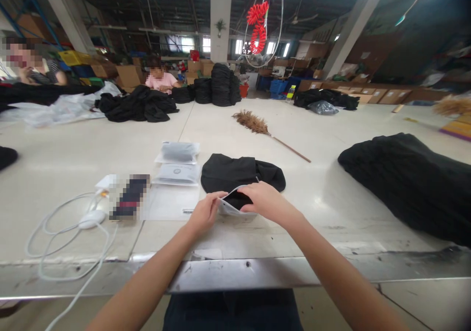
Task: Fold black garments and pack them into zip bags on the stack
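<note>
At the near table edge, the left hand (205,212) and right hand (265,201) are each pinching one lip of a clear bag (230,208), holding its mouth apart around dark cloth inside. Just beyond is lying a folded black garment (241,172), further left flat packed bags (176,163).

1 head camera looks forward and down, close over the table (331,208).

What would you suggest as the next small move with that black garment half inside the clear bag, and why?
Probably push the black garment deeper into the clear bag: the left hand holds the mouth open, the right hand rests on the fabric, part still shows.
</note>
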`<state>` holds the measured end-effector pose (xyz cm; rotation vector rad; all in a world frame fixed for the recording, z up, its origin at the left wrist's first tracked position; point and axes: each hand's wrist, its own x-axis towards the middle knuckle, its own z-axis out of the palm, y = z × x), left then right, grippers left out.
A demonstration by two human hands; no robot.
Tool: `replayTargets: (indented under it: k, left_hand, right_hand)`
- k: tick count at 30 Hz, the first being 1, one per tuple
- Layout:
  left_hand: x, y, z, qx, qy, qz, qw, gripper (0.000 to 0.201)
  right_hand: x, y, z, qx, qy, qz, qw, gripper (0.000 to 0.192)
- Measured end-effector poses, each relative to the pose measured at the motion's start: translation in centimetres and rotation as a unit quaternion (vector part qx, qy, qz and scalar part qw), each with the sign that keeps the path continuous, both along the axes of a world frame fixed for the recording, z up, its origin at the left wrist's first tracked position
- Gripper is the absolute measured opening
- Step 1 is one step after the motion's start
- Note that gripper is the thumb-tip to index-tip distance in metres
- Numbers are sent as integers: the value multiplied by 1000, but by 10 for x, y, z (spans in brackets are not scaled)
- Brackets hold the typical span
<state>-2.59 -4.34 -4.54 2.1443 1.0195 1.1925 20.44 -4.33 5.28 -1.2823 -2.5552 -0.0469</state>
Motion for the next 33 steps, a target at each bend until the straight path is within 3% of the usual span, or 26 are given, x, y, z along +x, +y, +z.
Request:
replayTargets:
  k: [4,6,9,11,16,20,25,27,29,32,33]
  left_hand:
    - [0,-1,2,-17,-19,-36,999,29]
    - [0,2,1,-26,-32,-60,997,41]
    - [1,6,-1,-57,-33,-82,994,77]
    - [2,7,0,-87,-16,-92,992,86]
    - [-1,7,12,-104,2,-80,991,48]
    - [-7,9,22,-98,2,-24,995,19]
    - [-9,9,26,-165,-50,-58,983,28]
    - [-7,8,26,-213,-76,-70,971,31]
    - [-6,8,26,-257,-98,-84,958,33]
    - [-10,9,24,-303,-124,-94,940,36]
    - [-12,10,24,-315,-130,-97,935,37]
  right_hand:
    - [-14,-3,-5,30,-78,-37,996,51]
    - [-19,-2,-8,37,-105,-36,993,44]
    - [-23,-2,-8,33,-122,-22,992,25]
    - [-23,-2,-5,27,-98,1,995,18]
    - [-15,-3,6,-11,61,64,996,14]
    - [0,0,18,-57,213,20,975,16]
    - [15,9,24,-100,312,-64,943,19]
    - [18,16,21,-118,354,-81,924,22]
    - [24,28,18,-114,444,-100,883,28]
    - [38,53,14,-11,597,-132,791,36]
    - [44,62,13,44,615,-147,773,37]
